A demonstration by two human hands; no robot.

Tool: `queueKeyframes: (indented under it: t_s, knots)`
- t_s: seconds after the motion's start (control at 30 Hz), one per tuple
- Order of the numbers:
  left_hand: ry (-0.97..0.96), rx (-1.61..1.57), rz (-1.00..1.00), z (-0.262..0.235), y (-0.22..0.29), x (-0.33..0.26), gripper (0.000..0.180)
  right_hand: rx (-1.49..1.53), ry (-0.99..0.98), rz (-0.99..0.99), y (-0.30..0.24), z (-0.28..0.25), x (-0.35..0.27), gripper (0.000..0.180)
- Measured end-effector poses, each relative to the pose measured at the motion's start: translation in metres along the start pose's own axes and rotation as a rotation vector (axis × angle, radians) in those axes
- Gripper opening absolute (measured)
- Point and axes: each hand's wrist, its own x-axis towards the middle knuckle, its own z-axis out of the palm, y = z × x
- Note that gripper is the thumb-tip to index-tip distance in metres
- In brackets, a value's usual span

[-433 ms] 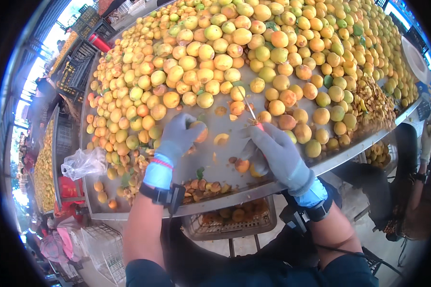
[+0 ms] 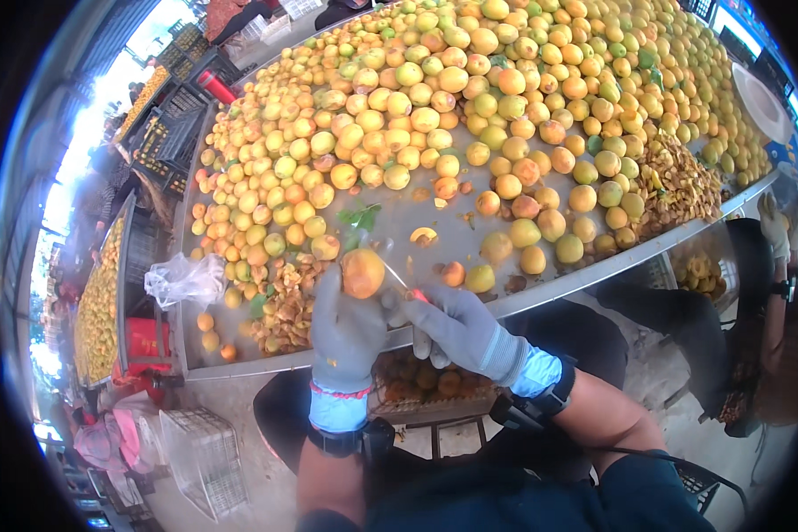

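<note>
Meanwhile, hands (image 2: 390,324) hold apricot (image 2: 363,272) at table edge (image 2: 594,277).

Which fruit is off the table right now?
The orange fruit gripped in the gloved left hand; all the others lie on the table.

Your left hand (image 2: 348,330) and right hand (image 2: 464,332) wear grey knit gloves with pale blue cuffs. A black band circles each wrist. Your sleeves are dark blue.

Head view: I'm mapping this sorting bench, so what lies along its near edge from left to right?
Clear plastic bag → pile of fruit scraps → left hand holding an orange fruit → right hand with a small knife → second scrap pile.
</note>
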Motion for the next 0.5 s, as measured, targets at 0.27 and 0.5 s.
queueKeyframes:
  t_s: [0.27, 0.5]
  knots:
    - [-0.01, 0.554, 0.109, 0.017, 0.012, -0.043, 0.069, -0.019, -0.016, 0.054, 0.019, 0.006, -0.006, 0.04]
    - [0.001, 1.043, 0.278, 0.001, -0.008, -0.052, 0.076, 0.009, 0.01, 0.029, 0.023, 0.002, -0.004, 0.044]
